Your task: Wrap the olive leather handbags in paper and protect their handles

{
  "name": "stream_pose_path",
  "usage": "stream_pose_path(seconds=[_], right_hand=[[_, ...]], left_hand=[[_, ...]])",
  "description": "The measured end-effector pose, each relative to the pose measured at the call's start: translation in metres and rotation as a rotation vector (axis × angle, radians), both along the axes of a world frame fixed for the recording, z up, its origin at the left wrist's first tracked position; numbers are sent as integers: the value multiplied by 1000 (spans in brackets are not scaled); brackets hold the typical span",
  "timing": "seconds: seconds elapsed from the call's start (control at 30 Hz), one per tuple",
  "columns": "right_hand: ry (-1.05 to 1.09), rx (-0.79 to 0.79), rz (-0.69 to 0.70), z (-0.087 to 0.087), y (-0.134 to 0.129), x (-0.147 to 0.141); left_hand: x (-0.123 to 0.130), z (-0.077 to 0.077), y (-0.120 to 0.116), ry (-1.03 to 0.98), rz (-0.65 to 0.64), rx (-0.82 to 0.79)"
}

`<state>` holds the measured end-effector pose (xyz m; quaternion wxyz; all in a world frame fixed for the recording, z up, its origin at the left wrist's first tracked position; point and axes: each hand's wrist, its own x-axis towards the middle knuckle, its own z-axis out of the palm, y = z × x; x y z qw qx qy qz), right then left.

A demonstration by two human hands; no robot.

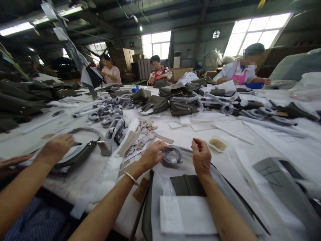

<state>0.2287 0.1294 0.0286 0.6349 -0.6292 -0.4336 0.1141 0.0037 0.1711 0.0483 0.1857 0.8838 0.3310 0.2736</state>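
My left hand (152,155), with a silver bangle at the wrist, has its fingers closed on the left edge of a coiled strap (179,155) in grey wrapping. A small white patch shows on the coil's near side. My right hand (201,154) is raised to the right of the coil, thumb and fingers pinched together; what they hold, if anything, is not clear. A pale strip runs from the coil toward it. Below both hands lies a dark olive bag (187,185), partly covered by a white foam sheet (200,214) and hidden in part by my right forearm.
A co-worker's hand (59,147) rests at another bag (77,157) on the left, beside a tape dispenser (106,147). Cardboard strips (142,134) lie ahead. A dish with a yellowish pad (217,145) sits to the right. Bags (175,90) are piled farther back, before several seated people.
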Motion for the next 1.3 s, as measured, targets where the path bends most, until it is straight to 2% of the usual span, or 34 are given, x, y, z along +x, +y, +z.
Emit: stream_pose_path(seconds=[0.07,0.17,0.2,0.27,0.37,0.43,0.5,0.57,0.7,0.83,0.93,0.97,1.03,1.13,1.23,1.3], right_hand=[[-202,-54,187,-5,1,-8],[-374,-73,364,-10,0,-17],[-399,-86,368,-10,-1,-17],[-468,-178,288,-6,-3,-16],[-583,-528,122,4,-9,-14],[-665,-784,150,12,-12,-16],[-746,-923,250,16,-14,-21],[-809,-932,335,18,-16,-27],[-976,-822,441,24,-18,-35],[-1282,-556,520,48,-14,-43],[-1376,-362,520,67,-6,-50],[-1357,-369,503,69,-3,-52],[-1261,-496,464,66,4,-52],[-1110,-721,485,46,13,-51],[-1099,-760,560,26,15,-51],[-1120,-732,574,22,12,-53]], left_hand=[[-5,0,7,-44,155,-114],[-1,-4,13,-29,197,-210],[2,-8,15,-31,183,-228],[9,-16,17,-55,183,-260],[13,-26,22,-115,202,-302],[10,-30,26,-151,198,-336],[4,-31,29,-185,193,-369],[-1,-32,31,-221,194,-395],[-3,-33,33,-297,184,-427],[-2,-36,32,-344,149,-433],[-3,-38,32,-359,119,-424],[-3,-38,32,-361,115,-422],[-4,-39,31,-364,118,-423],[-3,-40,31,-366,122,-425],[-3,-40,30,-372,117,-424],[-2,-40,30,-374,112,-423]])
